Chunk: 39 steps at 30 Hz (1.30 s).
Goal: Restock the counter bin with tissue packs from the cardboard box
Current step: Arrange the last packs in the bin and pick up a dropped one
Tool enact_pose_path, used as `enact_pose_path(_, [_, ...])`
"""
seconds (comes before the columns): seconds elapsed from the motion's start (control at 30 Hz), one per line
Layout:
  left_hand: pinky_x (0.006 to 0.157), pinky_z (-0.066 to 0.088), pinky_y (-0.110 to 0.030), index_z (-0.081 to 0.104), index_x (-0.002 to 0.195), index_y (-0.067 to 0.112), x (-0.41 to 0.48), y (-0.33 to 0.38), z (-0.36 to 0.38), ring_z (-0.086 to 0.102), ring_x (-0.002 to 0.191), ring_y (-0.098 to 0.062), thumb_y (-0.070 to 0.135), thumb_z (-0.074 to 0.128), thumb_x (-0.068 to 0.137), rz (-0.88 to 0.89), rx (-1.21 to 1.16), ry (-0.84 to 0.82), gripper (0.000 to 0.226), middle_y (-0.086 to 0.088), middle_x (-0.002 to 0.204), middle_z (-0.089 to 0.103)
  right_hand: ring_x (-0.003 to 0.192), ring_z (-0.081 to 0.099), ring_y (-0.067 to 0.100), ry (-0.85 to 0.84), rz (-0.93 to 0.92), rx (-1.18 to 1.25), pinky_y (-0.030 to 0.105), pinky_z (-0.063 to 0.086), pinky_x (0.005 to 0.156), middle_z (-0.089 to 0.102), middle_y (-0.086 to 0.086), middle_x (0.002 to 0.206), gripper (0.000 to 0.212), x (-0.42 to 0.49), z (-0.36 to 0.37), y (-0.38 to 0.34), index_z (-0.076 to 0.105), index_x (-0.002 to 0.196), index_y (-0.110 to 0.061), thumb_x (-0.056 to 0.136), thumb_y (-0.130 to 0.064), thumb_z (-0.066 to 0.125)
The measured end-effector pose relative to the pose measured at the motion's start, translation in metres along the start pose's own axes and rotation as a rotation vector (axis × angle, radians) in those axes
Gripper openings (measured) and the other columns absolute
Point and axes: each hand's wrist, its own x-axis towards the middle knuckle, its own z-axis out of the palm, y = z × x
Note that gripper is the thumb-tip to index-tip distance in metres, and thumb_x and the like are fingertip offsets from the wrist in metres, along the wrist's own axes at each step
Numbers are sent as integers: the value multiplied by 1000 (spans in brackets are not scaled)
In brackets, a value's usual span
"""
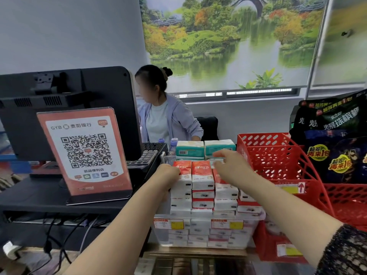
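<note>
With your left hand (167, 174), fingers curled on the tissue packs (202, 176), steady the row; press tops level in the bin (204, 216) with your right hand (228, 165), fingers spread.

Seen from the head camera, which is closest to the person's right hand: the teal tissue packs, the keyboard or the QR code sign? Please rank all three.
1. teal tissue packs: just beyond the fingertips of the right hand.
2. keyboard: further off, to the hand's left.
3. QR code sign: farthest, well out to the left.
</note>
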Motion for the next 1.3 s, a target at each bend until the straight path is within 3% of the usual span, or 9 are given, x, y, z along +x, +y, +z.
enact_pose_path(0.1, [85,55,-50,56,103,7,4,2,-2,68,91,-33,12,51,92,19,3,9,13,-19,102,69,69,48,4,75,89,17,12,40,50,57,4,122,30,0,-26,19,56,123,-18,93,-14,51])
enact_pose_path(0.23, [87,55,-49,57,108,5,8,2,-2,68,92,-32,15,51,93,14,31,20,20,-18,102,69,74,52,10,143,217,-97,23,36,54,65,4,100,14,-10,-51,36,65,97,-14,90,-20,54])
enact_pose_path(0.33, [90,54,-48,55,114,3,10,1,1,67,96,-33,16,50,93,5,60,19,26,-19,105,68,64,55,19,119,297,-176,25,39,54,70,12,88,20,-22,-56,45,69,82,-5,87,-18,55])
enact_pose_path(0.5, [91,53,-49,53,113,-1,15,-3,7,65,100,-36,12,49,93,13,77,20,24,-21,110,65,59,47,18,10,374,-211,26,35,54,55,5,69,14,-31,-50,52,55,68,-16,82,-12,54])
enact_pose_path(0.67, [86,54,-52,51,116,3,16,-5,10,66,96,-36,13,48,93,16,49,15,25,-21,108,66,79,56,17,-22,347,-193,27,41,63,61,-1,86,3,-35,-39,57,56,84,-17,85,-18,55])
enact_pose_path(0.8, [77,57,-55,51,114,6,16,-7,11,69,86,-36,13,47,94,5,7,-5,21,-21,100,68,80,56,17,-17,312,-184,29,43,65,62,0,87,3,-36,-36,58,57,84,-19,87,-21,55])
enact_pose_path(1.13, [79,56,-54,50,109,7,21,-10,9,70,85,-35,16,47,95,-7,1,-18,17,-20,98,69,83,54,15,-22,291,-212,31,46,70,59,-4,88,3,-30,-31,61,55,87,-22,85,-24,57])
enact_pose_path(1.3, [81,56,-53,50,104,10,25,-11,8,70,87,-34,17,47,95,-9,-5,-25,12,-19,99,70,103,40,20,106,217,-295,35,39,83,48,3,114,25,-18,-28,60,50,111,-23,87,-29,53])
